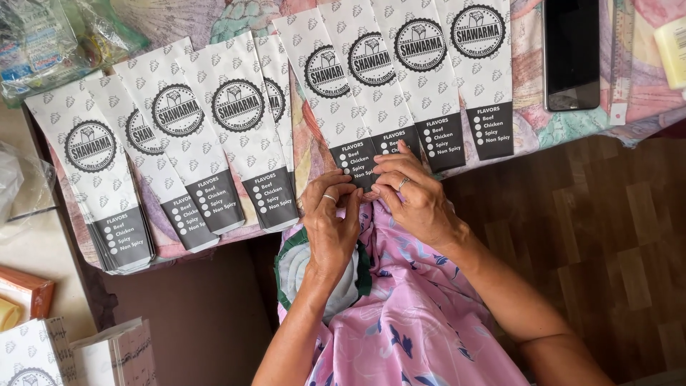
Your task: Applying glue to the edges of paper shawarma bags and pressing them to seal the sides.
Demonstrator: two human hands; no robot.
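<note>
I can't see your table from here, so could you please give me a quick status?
Both hands, left hand and right hand, pinching bottom edge of one paper sleeve. Sleeves fanned along table edge. Nothing obstructing.

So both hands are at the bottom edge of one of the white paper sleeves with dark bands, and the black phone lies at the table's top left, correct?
Not quite. The black phone lies at the table's top right, not top left, as the head view shows. The rest holds: the left hand and right hand meet at the bottom edge of a white paper sleeve with a dark band.
</note>
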